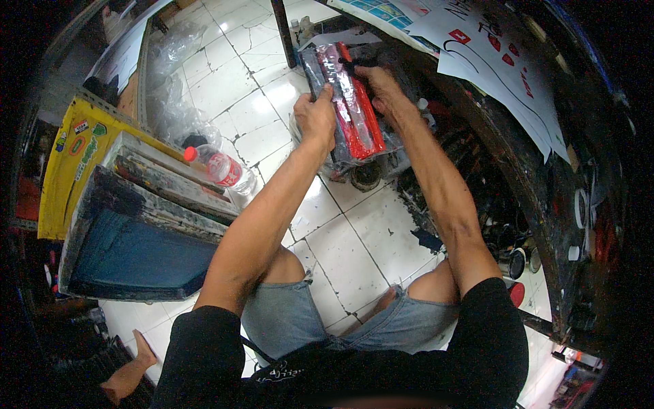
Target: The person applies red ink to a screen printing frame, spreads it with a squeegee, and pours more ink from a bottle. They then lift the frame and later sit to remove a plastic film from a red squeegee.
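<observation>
Both arms reach forward over my knees. My left hand (315, 117) grips the left edge of a long flat tool (351, 109) smeared with red and black ink, which looks like a printing squeegee or a narrow frame. My right hand (379, 87) closes on its upper right side, near the top end. The tool is held tilted above the white tiled floor (354, 238), over a clear plastic bag (340, 163) and a small round black tin (366, 174).
Stacked ink-stained screen frames (146, 225) and a yellow board (71, 160) lean at the left, with a clear plastic bottle with a red cap (221, 168) beside them. A dark worktable (545, 177) with printed white sheets (490, 48) runs along the right; tins (512, 262) sit under it.
</observation>
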Tool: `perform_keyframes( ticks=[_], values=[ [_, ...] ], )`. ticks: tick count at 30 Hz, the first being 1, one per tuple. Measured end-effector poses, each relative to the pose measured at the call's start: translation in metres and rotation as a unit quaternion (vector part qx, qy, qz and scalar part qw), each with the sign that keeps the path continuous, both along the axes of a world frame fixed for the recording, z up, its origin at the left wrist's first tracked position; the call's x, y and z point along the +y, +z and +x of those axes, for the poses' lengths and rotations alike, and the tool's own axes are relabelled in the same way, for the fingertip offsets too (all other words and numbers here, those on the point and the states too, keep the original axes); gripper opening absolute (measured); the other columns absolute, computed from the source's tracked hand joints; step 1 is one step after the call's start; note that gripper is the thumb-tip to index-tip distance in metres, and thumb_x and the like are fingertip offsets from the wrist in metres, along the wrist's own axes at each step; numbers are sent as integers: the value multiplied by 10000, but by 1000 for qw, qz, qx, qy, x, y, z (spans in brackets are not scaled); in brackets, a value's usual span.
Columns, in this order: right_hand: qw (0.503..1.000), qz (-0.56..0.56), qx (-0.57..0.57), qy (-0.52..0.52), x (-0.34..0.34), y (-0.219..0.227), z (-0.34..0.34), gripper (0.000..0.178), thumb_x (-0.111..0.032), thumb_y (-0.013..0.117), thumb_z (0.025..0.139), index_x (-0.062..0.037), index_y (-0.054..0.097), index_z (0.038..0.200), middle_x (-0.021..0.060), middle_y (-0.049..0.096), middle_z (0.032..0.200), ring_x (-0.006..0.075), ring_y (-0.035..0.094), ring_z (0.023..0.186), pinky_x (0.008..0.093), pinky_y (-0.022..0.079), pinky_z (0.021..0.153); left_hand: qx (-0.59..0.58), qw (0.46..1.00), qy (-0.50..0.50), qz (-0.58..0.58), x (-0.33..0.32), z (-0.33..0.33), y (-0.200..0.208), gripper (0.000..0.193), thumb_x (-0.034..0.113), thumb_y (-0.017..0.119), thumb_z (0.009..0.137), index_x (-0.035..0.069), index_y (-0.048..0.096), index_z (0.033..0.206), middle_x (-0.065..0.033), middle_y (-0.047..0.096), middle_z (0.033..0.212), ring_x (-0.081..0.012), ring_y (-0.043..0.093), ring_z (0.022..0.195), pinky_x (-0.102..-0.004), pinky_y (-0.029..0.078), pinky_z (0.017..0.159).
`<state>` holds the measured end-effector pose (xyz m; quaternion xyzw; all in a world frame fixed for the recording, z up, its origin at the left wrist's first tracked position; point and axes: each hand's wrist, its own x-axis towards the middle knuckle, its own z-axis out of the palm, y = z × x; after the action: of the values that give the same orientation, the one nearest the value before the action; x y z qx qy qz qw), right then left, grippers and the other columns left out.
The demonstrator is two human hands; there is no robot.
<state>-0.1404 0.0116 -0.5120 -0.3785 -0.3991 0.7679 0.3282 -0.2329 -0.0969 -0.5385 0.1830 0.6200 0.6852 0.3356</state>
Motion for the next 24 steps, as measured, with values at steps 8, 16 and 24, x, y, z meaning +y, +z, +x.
perform_keyframes(
  ticks=[8,16,24],
  values=[
    [984,137,-116,1,-16,-4,7,614,-68,709,754,120,447,1276,198,626,1069,257,633,886,378,534,776,-147,982,116,39,7,-14,19,257,183,668,885,-62,601,926,-152,636,941,-239,622,768,-436,535,689],
    [945,230,-218,82,-23,12,25,878,-192,781,710,85,319,1404,239,516,1295,292,531,1157,367,409,1005,-195,962,187,43,26,-42,3,349,169,648,904,-114,550,1083,-165,619,1061,-274,638,832,-459,544,766],
    [930,207,-267,141,-20,29,65,547,-259,711,821,-13,522,1272,111,661,971,221,613,927,350,480,874,-260,935,229,69,16,-51,11,370,226,555,956,-91,523,1145,-205,607,1116,-322,649,928,-492,548,801]
  ],
)
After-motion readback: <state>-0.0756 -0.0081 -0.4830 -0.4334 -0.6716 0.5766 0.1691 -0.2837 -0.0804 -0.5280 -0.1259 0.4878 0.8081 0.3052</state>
